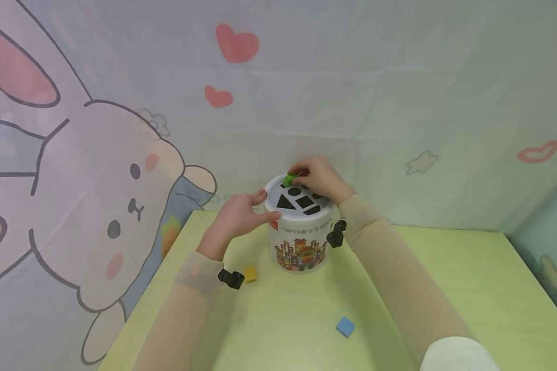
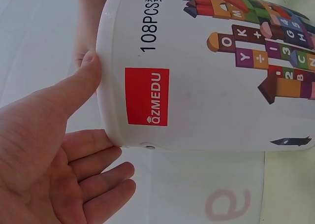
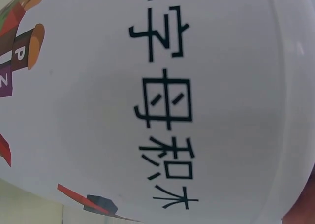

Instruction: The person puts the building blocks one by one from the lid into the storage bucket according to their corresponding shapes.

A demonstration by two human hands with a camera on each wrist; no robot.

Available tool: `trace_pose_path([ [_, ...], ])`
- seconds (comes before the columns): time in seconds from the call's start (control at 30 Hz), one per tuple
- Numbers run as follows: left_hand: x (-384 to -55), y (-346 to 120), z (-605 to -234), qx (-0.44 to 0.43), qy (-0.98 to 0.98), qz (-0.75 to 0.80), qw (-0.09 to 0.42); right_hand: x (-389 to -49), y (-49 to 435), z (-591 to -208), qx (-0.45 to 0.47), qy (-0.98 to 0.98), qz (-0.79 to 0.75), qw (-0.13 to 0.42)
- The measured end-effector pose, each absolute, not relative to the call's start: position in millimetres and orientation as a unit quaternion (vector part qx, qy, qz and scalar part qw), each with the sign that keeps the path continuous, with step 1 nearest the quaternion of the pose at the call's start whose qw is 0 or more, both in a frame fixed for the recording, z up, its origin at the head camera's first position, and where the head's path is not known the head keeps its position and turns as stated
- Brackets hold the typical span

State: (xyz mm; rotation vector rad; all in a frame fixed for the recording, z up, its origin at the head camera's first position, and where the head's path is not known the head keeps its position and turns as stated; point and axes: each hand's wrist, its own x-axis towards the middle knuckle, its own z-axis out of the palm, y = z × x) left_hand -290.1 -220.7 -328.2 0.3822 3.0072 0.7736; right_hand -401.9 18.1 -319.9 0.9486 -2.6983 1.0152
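A white bucket (image 1: 301, 242) with a printed block-castle picture stands upright on the table. Its white lid (image 1: 270, 191) has several dark shaped holes, among them a triangle, a circle and a square. My right hand (image 1: 322, 178) pinches a green block (image 1: 289, 180) at a hole near the lid's far left edge; how deep the block sits is unclear. At the left side of the rim, my left hand (image 1: 241, 214) rests its thumb and index finger, spread apart and fairly straight. Its other fingers (image 2: 106, 189) hang free of the bucket in the left wrist view.
A yellow block (image 1: 250, 273) lies on the table left of the bucket, close to the left wrist camera. Nearer the front is a blue block (image 1: 345, 326). A backdrop with a rabbit (image 1: 97, 206) and hearts rises behind the table (image 1: 445, 278).
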Motion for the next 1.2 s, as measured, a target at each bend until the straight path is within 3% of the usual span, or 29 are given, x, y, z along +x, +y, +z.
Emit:
trace_pose_path([
  [0.6,-295.3,-218.1,-330.9,0.131,0.959,0.251,0.001,-399.3,33.3,-323.0,0.3,-0.887,0.346,0.055],
  [0.83,-294.6,-215.4,-327.7,0.132,0.958,0.255,0.001,-383.8,50.3,-324.0,0.296,-0.87,0.389,0.069],
  [1.2,-294.0,-219.6,-333.7,0.133,0.953,0.273,-0.007,-328.6,91.2,-364.7,0.364,-0.791,0.459,0.179],
])
